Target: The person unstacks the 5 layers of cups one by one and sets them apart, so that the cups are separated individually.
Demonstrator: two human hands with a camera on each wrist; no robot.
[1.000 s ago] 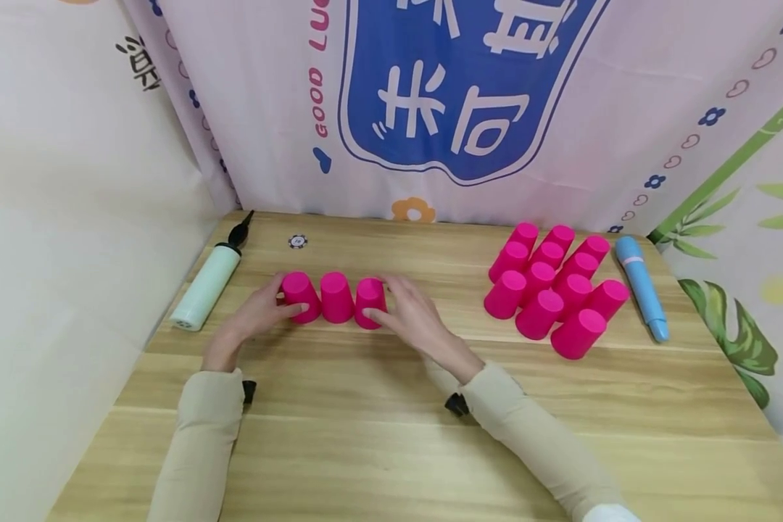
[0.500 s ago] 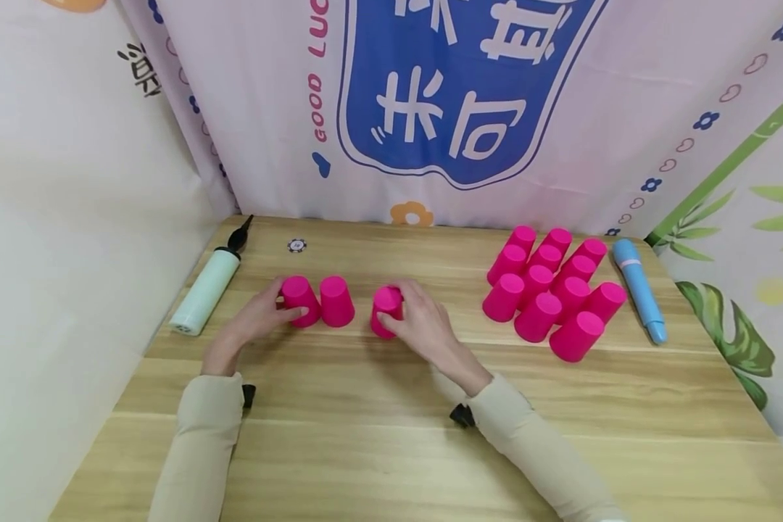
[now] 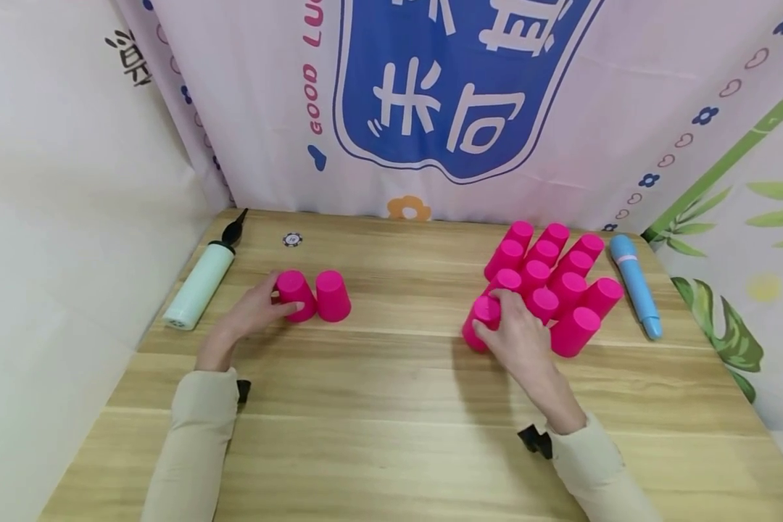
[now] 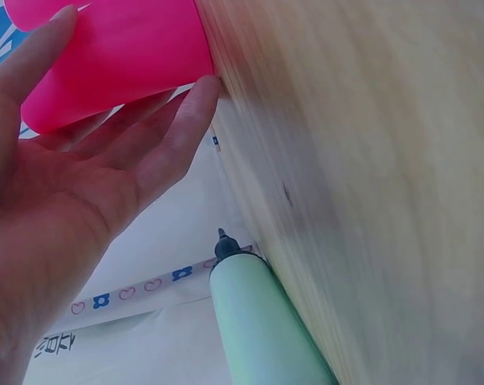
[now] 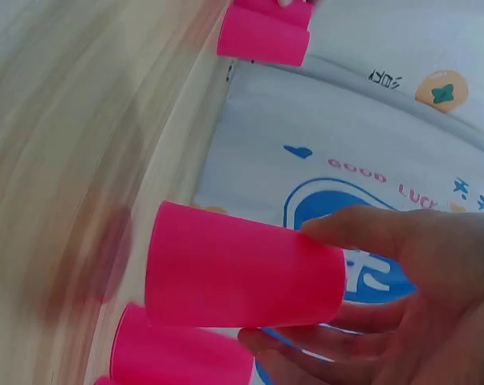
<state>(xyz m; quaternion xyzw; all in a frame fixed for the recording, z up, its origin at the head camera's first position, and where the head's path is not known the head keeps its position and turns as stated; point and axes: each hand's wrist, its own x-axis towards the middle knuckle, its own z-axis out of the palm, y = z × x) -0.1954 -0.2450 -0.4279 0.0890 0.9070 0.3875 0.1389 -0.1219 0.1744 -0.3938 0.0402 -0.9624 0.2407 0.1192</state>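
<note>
One pink cup (image 3: 484, 319) now sits in your right hand (image 3: 518, 335), fingers and thumb curled round its side, at the near-left edge of the big cluster of upturned cups (image 3: 551, 279) on the right of the wooden table (image 3: 378, 428). A second ago that cup stood third in the short row on the left; half a second ago you had already pulled it a little clear of its neighbours, and now it has crossed the table, so by the look of it the row is being cleared into the cluster one cup at a time. Two cups remain at the left: your left hand (image 3: 251, 313) has not moved, thumb and fingers spread along the outer cup (image 3: 295, 293), which touches its partner (image 3: 333, 295). Farther back, the pale green pump (image 3: 199, 286), the small token (image 3: 291, 239) and the blue tube (image 3: 633, 284) lie where they lay before.
</note>
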